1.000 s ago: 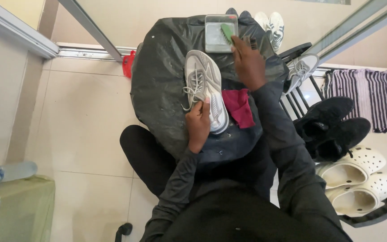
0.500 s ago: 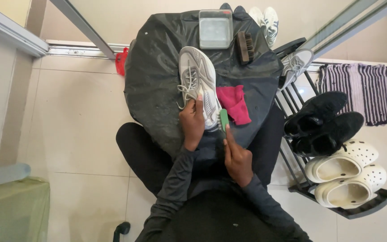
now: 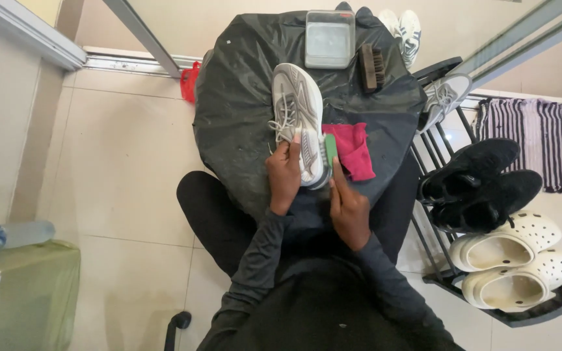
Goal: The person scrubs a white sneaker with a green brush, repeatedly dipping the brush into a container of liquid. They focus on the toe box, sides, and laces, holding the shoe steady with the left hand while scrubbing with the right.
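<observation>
Gripping a grey sneaker (image 3: 298, 117) near its heel, the left hand (image 3: 285, 177) sits just below the middle of the frame, fingers closed around the shoe's left side by the laces. The right hand (image 3: 348, 209), slightly lower and to the right, is closed on a small green brush (image 3: 330, 149), whose head touches the sneaker's right edge near the heel. The sneaker lies toe-up toward the top of the frame on a black plastic sheet (image 3: 242, 110) spread over the person's lap. Just right of the brush, a dark red cloth (image 3: 356, 149) lies on the sheet. Higher up, at the top centre, a clear tub (image 3: 330, 39) sits on the sheet, with a brown bristle brush (image 3: 372, 67) just to its right. At the right of the frame, a rack (image 3: 440, 276) holds black shoes (image 3: 479, 185) and, below them, cream clogs (image 3: 514, 263). A striped cloth (image 3: 548, 143) hangs at the far right. A water bottle (image 3: 9, 235) lies at the lower left
</observation>
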